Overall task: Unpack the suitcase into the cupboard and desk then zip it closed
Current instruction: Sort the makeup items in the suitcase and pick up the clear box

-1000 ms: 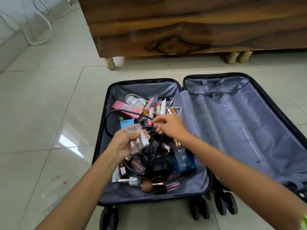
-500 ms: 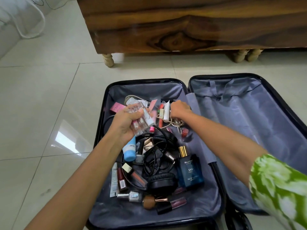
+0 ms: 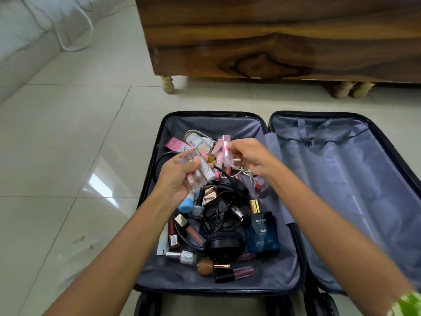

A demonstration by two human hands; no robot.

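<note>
Head view puts both hands over the open suitcase point(image 3: 150, 201). Her left hand point(image 3: 180, 176) is curled round a bundle of small clear tubes point(image 3: 198, 172), held above the clutter. Her right hand point(image 3: 252, 156) pinches one more clear tube with pink inside point(image 3: 226, 151), raised just beside the bundle. Below them lie black headphones point(image 3: 224, 244), tangled with a black cable, a blue perfume bottle point(image 3: 262, 231), a light blue tube point(image 3: 185, 204) and nail polish bottles. The suitcase's right half shows only grey lining. It lies on pale floor tiles before a wooden cupboard point(image 3: 250, 42).
</note>
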